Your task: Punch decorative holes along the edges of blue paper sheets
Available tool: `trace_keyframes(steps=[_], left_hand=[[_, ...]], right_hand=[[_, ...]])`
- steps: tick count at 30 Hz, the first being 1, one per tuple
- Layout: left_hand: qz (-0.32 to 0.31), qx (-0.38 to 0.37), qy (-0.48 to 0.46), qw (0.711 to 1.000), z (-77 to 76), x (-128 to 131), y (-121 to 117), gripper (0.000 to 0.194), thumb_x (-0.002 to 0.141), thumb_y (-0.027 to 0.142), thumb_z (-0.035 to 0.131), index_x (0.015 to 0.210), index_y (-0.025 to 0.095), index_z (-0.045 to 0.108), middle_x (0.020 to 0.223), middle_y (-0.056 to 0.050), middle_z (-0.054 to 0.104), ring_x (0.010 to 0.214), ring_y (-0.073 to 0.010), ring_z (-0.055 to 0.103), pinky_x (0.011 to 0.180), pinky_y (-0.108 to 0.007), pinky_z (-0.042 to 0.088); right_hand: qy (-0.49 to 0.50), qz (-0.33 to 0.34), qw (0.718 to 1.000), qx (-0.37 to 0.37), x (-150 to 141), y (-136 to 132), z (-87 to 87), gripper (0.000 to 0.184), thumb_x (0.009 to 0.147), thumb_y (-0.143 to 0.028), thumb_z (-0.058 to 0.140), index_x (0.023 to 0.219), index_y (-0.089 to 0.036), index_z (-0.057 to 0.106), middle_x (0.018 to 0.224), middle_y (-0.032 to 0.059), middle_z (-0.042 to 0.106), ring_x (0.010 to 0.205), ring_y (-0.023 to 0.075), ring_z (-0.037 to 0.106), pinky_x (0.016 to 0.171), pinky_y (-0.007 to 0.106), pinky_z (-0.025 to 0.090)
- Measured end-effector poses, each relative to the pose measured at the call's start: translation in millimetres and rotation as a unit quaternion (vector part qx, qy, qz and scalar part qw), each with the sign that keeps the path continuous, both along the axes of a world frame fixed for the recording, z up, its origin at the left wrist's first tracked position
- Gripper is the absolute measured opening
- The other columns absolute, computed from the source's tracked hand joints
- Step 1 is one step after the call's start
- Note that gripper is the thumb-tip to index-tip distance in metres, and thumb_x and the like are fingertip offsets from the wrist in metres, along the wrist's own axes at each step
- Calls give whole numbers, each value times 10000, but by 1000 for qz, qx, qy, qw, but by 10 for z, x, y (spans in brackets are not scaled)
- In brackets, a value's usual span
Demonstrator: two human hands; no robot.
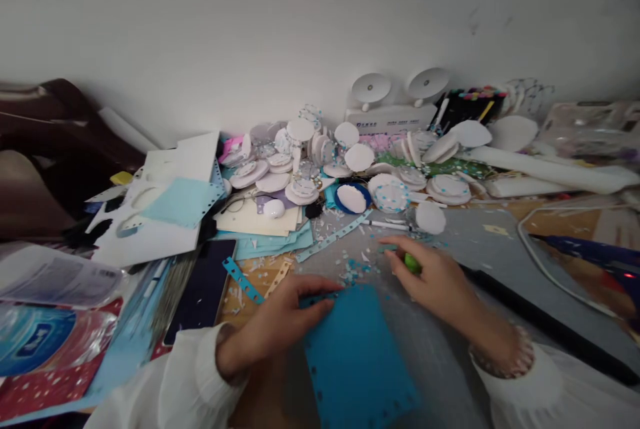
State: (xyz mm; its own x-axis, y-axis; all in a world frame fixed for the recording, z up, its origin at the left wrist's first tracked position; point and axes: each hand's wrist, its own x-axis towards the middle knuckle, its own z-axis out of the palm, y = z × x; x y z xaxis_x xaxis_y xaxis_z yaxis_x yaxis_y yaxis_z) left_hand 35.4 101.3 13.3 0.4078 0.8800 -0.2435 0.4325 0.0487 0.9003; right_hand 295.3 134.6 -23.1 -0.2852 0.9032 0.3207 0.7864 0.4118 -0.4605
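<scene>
My left hand (290, 316) pinches the top left corner of a blue sheet of paper (357, 356) between thumb and fingers. Small notches or holes run along the sheet's left and lower edges. To the right of the sheet, my right hand (435, 279) is closed around a small bright green object (412, 264), mostly covered by the fingers, so its kind does not show. Tiny blue paper bits (357, 270) lie scattered between both hands. A punched light blue strip (333, 237) and a darker blue strip (243, 280) rest beyond my left hand.
White paper discs (360, 158) are heaped along the wall. A black stick-like tool (545, 316) lies right of my right hand, with a dark blue glue gun (590, 249) and its cable beyond. On the left are a phone (203, 292), white boards (165, 242) and plastic packs (55, 336).
</scene>
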Motion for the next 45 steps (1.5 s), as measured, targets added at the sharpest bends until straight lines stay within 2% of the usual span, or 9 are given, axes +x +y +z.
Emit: trace_keyframes(steps=[10, 17, 20, 22, 25, 30, 32, 36, 45], left_hand=[[-10, 116, 50, 992, -198, 77, -233, 254, 870, 159, 570, 1064, 212, 725, 1048, -33, 753, 972, -209, 679, 892, -314, 506], [-3, 178, 69, 982, -103, 116, -364, 238, 930, 244, 561, 1135, 230, 681, 1086, -27, 737, 989, -193, 679, 905, -295, 516], [54, 306, 189, 932, -1, -154, -349, 257, 954, 231, 511, 1184, 196, 619, 1157, -73, 695, 1056, -200, 648, 932, -311, 512], [107, 365, 305, 873, 2, -389, -342, 269, 940, 234, 504, 1175, 156, 610, 1213, -149, 651, 1159, -297, 585, 1015, -474, 446], [117, 367, 348, 855, -100, -625, -381, 208, 921, 240, 514, 1044, 137, 646, 1088, -178, 687, 1108, -370, 602, 1012, -631, 378], [45, 377, 373, 847, -263, -673, -429, 290, 962, 268, 453, 1218, 228, 583, 1272, -51, 640, 1193, -195, 580, 1045, -333, 451], [94, 374, 425, 819, -261, -749, -376, 319, 971, 271, 416, 1250, 206, 555, 1297, -75, 612, 1206, -200, 563, 1031, -314, 452], [228, 329, 522, 754, -226, -1036, -234, 463, 917, 337, 475, 1261, 30, 514, 1154, -248, 597, 1085, -385, 574, 941, -525, 442], [293, 223, 613, 699, -250, -1071, -55, 587, 819, 533, 528, 1087, 13, 561, 899, -226, 625, 881, -418, 618, 735, -465, 479]], right_hand=[[-49, 41, 993, 103, 195, -176, -28, 291, 948, -278, 458, 1157, -165, 625, 1189, 172, 600, 1130, 341, 532, 931, 523, 408], [36, 138, 987, 75, -57, -656, -18, 83, 918, -212, 560, 949, -242, 631, 895, 34, 694, 875, 224, 646, 801, 373, 488], [61, 115, 989, 74, -23, -707, -152, 118, 904, -169, 552, 897, -241, 645, 855, 24, 707, 830, 213, 665, 777, 354, 503], [68, 97, 991, 61, 20, -715, -234, 106, 898, -182, 570, 887, -249, 651, 852, 19, 708, 825, 209, 667, 772, 345, 511], [75, 87, 992, 44, 49, -709, -319, 94, 907, -231, 572, 868, -253, 655, 849, 22, 707, 821, 213, 669, 766, 340, 516], [82, 89, 992, 43, 32, -686, -355, 106, 912, -273, 571, 873, -260, 669, 847, 18, 710, 824, 209, 672, 768, 320, 518], [88, 89, 991, 44, 34, -685, -348, 106, 908, -274, 574, 866, -263, 671, 838, 13, 712, 805, 202, 674, 748, 304, 524], [94, 86, 991, 33, 40, -684, -340, 110, 905, -273, 576, 847, -262, 669, 830, 10, 712, 798, 196, 676, 744, 291, 531], [101, 84, 991, 4, 42, -664, -370, 89, 893, -247, 590, 860, -256, 671, 844, 12, 712, 821, 191, 678, 760, 285, 535]])
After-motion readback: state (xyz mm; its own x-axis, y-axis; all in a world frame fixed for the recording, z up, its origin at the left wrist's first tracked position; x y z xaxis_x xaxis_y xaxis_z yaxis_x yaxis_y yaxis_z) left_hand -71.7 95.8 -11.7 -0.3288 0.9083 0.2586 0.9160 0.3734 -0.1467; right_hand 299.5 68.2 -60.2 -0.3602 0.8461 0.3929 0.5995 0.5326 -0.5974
